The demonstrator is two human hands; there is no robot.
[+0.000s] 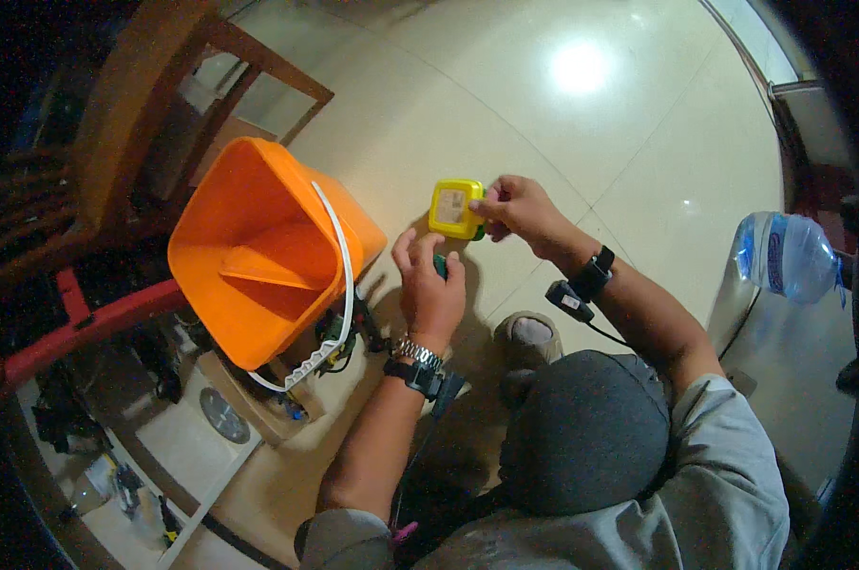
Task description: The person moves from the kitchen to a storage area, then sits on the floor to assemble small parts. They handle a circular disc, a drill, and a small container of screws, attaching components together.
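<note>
My bare forearms point(374, 451) rise from the lower edge of the frame, a metal watch point(420, 355) on the left wrist and a black strap point(596, 275) on the right, with a beige shoe point(532, 340) between them. At center, my left hand point(433, 296) curls narrowly around a dark green piece point(440, 266), mostly hidden by the fingers. Just beyond, my right hand point(524, 214) pinches the right edge of a small yellow box point(451, 204), green showing at its lower right corner; whether it touches the floor I cannot tell. The hold looks slight: gripped at one side only, the box could swivel or slip, and a smooth surface would make that likelier. The white handle point(347, 256) of an orange bucket point(358, 214), left of center, could catch my left wrist if that arm swings wide. The floor point(505, 57) is glossy cream tile, thin seams crossing it, a lamp's reflection glaring at upper right of center. A large clear-blue bottle point(781, 256) shows at far right; a red bar point(116, 321) runs along the left, and brown wooden furniture point(135, 123) fades into shadow at upper left.
</note>
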